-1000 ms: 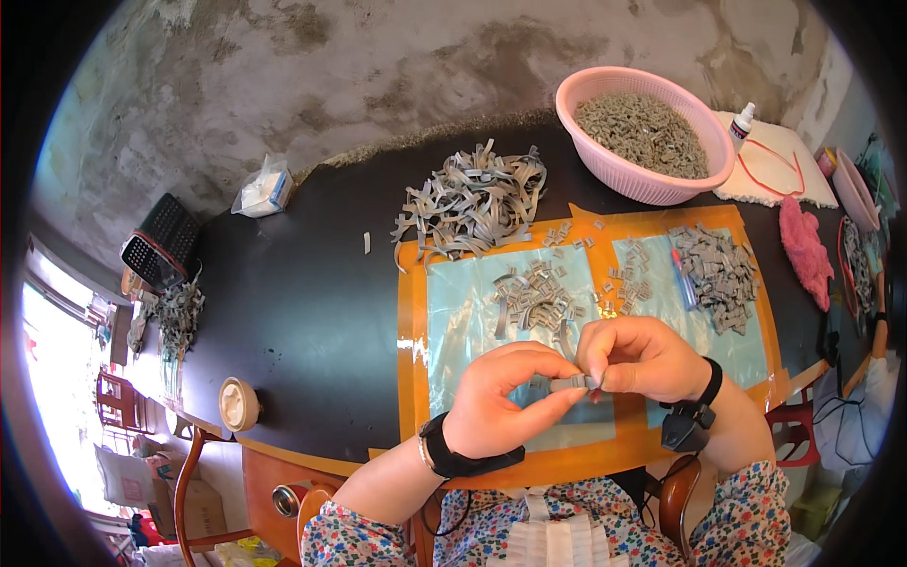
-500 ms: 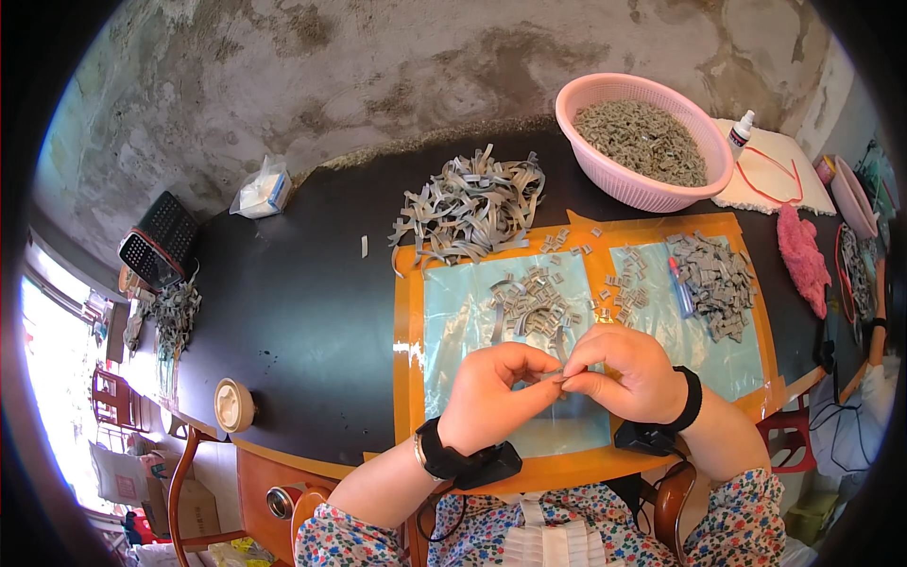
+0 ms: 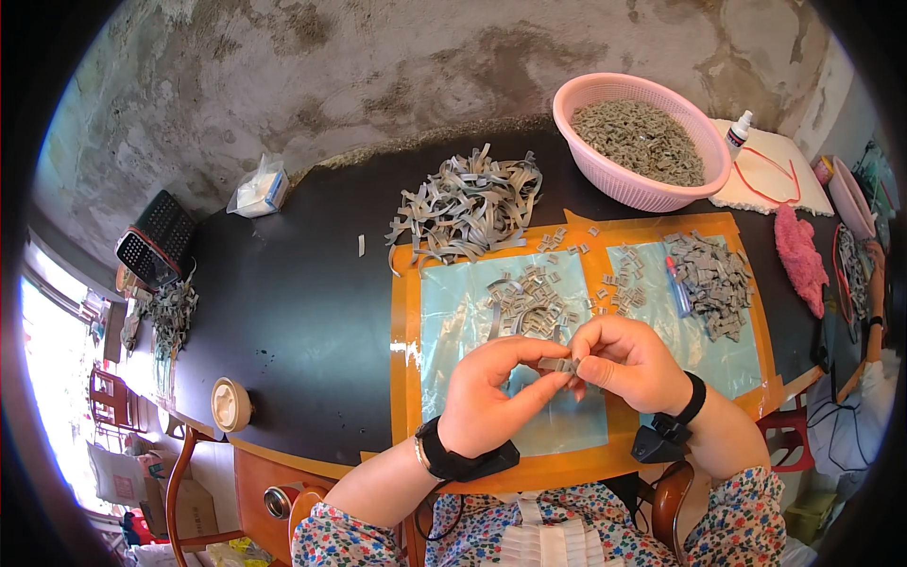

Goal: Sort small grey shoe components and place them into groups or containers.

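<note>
A small flat grey strip point(image 3: 556, 364) is held over the front of the blue sheet, between my two hands. My left hand point(image 3: 501, 389) pinches one end between thumb and forefinger. My right hand point(image 3: 624, 364) closes thumb and fingers at the other end, partly covering it; a dark bit shows at its fingertips. Just beyond my hands lies a loose pile of small grey clips point(image 3: 531, 298), with a few curved grey strips among them. Further back is a tangled heap of long grey strips point(image 3: 477, 206).
Orange tape point(image 3: 408, 378) edges the blue sheet point(image 3: 449, 312). Right of it are a heap of finished-looking grey pieces point(image 3: 713, 279) and a pen point(image 3: 678, 288). A pink basket point(image 3: 567, 118) of grey pieces, a bottle point(image 3: 739, 130), a pink cloth point(image 3: 801, 260) and a cup point(image 3: 231, 405) stand around.
My fingertips have drawn slightly apart, bringing more of the grey strip into sight. My right hand has turned and its fingers have shifted on the strip.
</note>
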`<action>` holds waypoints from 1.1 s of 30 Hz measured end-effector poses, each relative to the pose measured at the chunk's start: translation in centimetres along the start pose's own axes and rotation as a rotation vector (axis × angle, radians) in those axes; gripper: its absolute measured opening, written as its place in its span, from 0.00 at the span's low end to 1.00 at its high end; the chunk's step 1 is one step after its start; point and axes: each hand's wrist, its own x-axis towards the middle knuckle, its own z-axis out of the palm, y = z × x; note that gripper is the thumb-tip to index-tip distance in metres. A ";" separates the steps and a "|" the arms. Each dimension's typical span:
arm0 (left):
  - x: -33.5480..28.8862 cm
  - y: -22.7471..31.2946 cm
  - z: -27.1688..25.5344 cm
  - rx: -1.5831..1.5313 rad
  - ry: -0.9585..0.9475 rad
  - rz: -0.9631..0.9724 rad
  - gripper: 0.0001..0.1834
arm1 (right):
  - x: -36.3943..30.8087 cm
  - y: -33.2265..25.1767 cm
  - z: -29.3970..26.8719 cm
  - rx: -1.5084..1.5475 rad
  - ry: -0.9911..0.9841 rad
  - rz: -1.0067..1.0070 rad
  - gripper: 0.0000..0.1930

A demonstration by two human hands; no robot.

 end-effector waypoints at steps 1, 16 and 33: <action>0.1 0.1 -0.1 0.049 -0.028 0.060 0.12 | 0.0 0.0 -0.1 0.044 -0.018 0.009 0.04; 0.9 1.2 -0.5 0.345 -0.074 0.251 0.09 | 0.2 -0.5 -1.3 0.031 -0.158 0.151 0.05; 0.4 -0.1 -0.6 0.192 -0.054 0.009 0.09 | 0.4 0.2 -0.7 -0.036 -0.034 0.074 0.04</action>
